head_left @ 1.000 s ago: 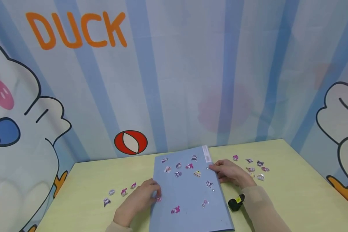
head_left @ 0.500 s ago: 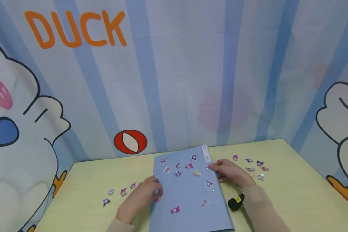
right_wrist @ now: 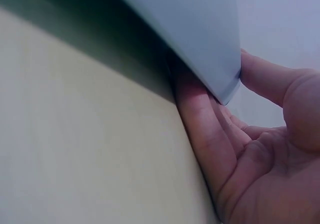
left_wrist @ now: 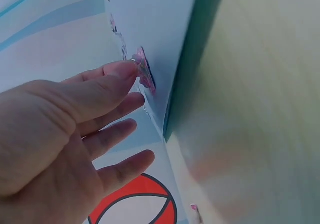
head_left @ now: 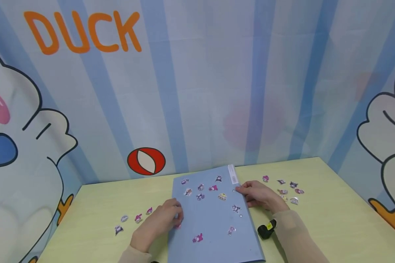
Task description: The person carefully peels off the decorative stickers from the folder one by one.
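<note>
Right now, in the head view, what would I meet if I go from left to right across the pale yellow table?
Dark purple pointed sticker, bare left hand, light blue rectangular folder, bare right hand, small silvery-white sticker.

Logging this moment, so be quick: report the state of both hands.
Left hand: holds a pink sticker in a pinch at the blue folder.
Right hand: holds the blue folder by its right edge.
</note>
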The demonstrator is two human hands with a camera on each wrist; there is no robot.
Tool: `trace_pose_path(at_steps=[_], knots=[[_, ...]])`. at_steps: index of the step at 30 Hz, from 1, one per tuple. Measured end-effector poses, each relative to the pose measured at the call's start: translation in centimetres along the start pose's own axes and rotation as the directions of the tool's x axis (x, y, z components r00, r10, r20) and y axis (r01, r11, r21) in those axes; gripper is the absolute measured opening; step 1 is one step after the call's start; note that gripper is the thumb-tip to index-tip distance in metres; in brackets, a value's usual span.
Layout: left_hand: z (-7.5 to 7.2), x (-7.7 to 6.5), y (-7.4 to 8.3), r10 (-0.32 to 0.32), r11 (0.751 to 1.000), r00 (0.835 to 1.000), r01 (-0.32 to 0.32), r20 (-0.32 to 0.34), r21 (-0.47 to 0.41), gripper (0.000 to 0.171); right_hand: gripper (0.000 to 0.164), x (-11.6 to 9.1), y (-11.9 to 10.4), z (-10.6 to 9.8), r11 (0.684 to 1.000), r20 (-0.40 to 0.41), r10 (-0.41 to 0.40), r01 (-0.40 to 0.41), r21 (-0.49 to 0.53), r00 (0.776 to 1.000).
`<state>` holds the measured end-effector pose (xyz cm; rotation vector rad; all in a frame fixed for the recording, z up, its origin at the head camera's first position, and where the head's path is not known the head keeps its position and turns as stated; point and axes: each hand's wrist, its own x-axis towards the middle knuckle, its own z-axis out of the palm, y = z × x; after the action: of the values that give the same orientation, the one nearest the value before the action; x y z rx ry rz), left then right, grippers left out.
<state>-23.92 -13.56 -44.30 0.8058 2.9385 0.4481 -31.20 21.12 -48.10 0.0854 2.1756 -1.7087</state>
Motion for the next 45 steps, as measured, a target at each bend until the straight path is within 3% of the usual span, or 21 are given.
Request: trace_pose_path(at_steps=[8, 13, 15, 18, 20, 22, 25, 35, 45], knots=[[-1.4, -0.6, 0.0, 0.026, 0.999, 0.999, -0.027, -0.023, -0.044, 0.026, 0.036, -0.1, -0.1, 0.0, 1.0, -0.002, -0.002, 0.002, -0.001, 1.0], [-2.4, -0.9, -0.6, 0.066, 0.996, 0.994, -0.071, -0.085, -0.062, 0.024, 0.038, -0.2, -0.1, 0.0, 1.0, 0.002, 0.003, -0.003, -0.005, 1.0], [-2.9, -1.1, -1.1, 0.054, 0.995, 0.992, -0.064, -0.113, -0.082, 0.024, 0.037, -0.2, -0.2, 0.0, 1.0, -0.007, 0.006, -0.006, -0.005, 1.0], [-3.8, -1.8, -2.1, -0.022, 0.993, 0.991, 0.007, -0.135, -0.116, 0.023, 0.037, -0.2, -0.2, -0.1, 1.0, -0.021, 0.005, -0.005, -0.015, 1.0], [-4.6, -2.5, -2.9, -0.11, 0.986, 0.985, 0.091, -0.133, -0.142, 0.021, 0.038, -0.2, -0.2, 0.0, 1.0, -0.019, 0.003, -0.003, -0.015, 1.0], [-5.4, -3.3, -3.8, -0.193, 0.973, 0.973, 0.172, -0.131, -0.156, 0.019, 0.039, -0.2, -0.3, 0.1, 1.0, -0.013, -0.004, 0.004, -0.018, 1.0], [-6.3, -4.5, -5.3, -0.267, 0.956, 0.954, 0.244, -0.138, -0.161, 0.017, 0.039, -0.2, -0.4, 0.2, 1.0, -0.006, -0.008, 0.008, -0.012, 1.0], [-8.1, -7.8, -10.4, -0.412, 0.903, 0.908, 0.396, -0.076, -0.168, 0.009, 0.037, 0.1, -0.6, 0.1, 1.0, -0.024, 0.007, -0.007, -0.013, 1.0], [-7.5, -10.5, -14.8, -0.528, 0.833, 0.849, 0.522, 0.015, -0.186, 0.009, 0.037, 0.1, -0.6, 0.1, 1.0, -0.025, 0.002, -0.002, -0.01, 1.0]])
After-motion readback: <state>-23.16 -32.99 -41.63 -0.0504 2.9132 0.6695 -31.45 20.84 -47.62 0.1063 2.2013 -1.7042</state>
